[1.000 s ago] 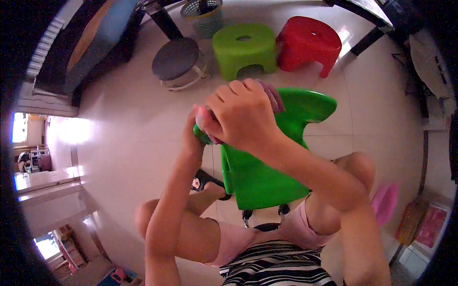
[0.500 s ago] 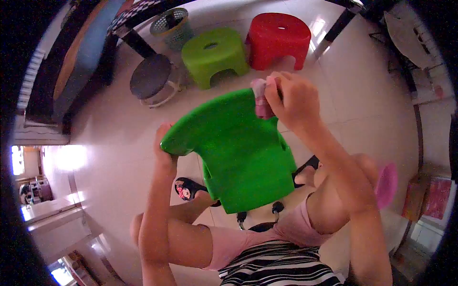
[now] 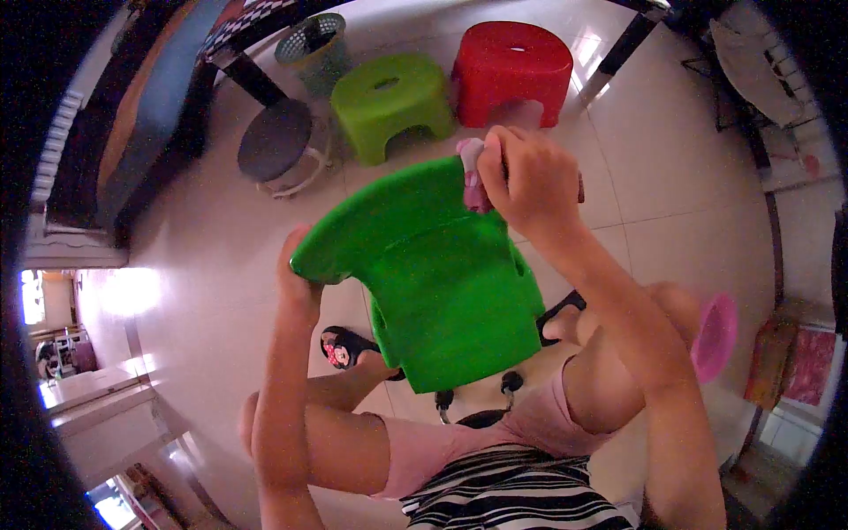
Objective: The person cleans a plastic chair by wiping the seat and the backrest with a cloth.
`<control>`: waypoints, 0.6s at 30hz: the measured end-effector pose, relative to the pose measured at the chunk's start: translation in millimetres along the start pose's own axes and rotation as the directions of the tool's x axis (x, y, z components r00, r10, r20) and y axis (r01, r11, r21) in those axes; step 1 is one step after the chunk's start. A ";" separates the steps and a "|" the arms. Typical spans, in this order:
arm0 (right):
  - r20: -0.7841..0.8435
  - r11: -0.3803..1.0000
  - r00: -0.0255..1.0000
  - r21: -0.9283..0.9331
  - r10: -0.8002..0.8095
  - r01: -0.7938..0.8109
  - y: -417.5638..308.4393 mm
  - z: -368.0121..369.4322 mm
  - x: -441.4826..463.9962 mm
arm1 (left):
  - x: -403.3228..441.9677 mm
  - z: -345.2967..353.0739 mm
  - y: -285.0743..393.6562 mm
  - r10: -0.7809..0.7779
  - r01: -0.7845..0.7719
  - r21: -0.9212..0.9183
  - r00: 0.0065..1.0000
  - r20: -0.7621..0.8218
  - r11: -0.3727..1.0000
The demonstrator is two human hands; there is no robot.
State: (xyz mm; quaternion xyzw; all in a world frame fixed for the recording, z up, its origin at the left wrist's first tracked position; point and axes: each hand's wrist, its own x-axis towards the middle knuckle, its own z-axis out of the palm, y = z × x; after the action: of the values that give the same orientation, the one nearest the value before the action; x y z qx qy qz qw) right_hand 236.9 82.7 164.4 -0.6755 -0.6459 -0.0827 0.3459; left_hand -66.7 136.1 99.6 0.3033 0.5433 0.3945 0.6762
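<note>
A bright green plastic chair (image 3: 450,291) is tilted in front of my knees, its wide curved upper edge facing away from me. My left hand (image 3: 299,265) is wrapped round the left end of that edge; some fingers are hidden behind it. At the upper right corner, my right hand (image 3: 530,181) is closed on a crumpled pink cloth (image 3: 474,177), which is pressed over the edge. Part of the cloth is hidden inside the fingers.
Beyond the chair stand a light green stool (image 3: 393,102), a red stool (image 3: 514,75), a round grey-topped stool (image 3: 276,141) and a mesh basket (image 3: 314,57). A pink round-rimmed object (image 3: 714,338) is beside my right knee. Table legs (image 3: 623,49) rise behind the stools.
My right hand and the cloth have shifted slightly left and away from me at the edge. The chair has moved a little left with my left hand still gripping it.
</note>
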 end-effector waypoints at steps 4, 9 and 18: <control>0.019 1.000 1.000 0.001 0.016 -0.016 -7.2 -0.1 4.8 | -2.2 0.3 1.0 0.024 -0.025 0.019 0.996 0.086 0.999; 0.044 0.997 0.998 -0.067 0.051 -0.048 -16.7 6.1 10.0 | 2.0 2.1 -6.1 0.041 -0.040 -0.003 0.998 0.042 0.999; 0.028 0.993 0.998 -0.098 -0.063 0.065 -44.1 21.4 24.7 | 14.9 5.6 -10.3 -0.019 0.018 0.030 0.999 0.036 0.999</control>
State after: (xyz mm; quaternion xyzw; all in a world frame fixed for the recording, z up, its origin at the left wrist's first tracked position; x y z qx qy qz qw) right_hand 192.5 111.9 178.1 -0.6717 -0.6667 -0.1171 0.3010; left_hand -57.7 143.9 84.9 0.3153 0.5394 0.3745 0.6850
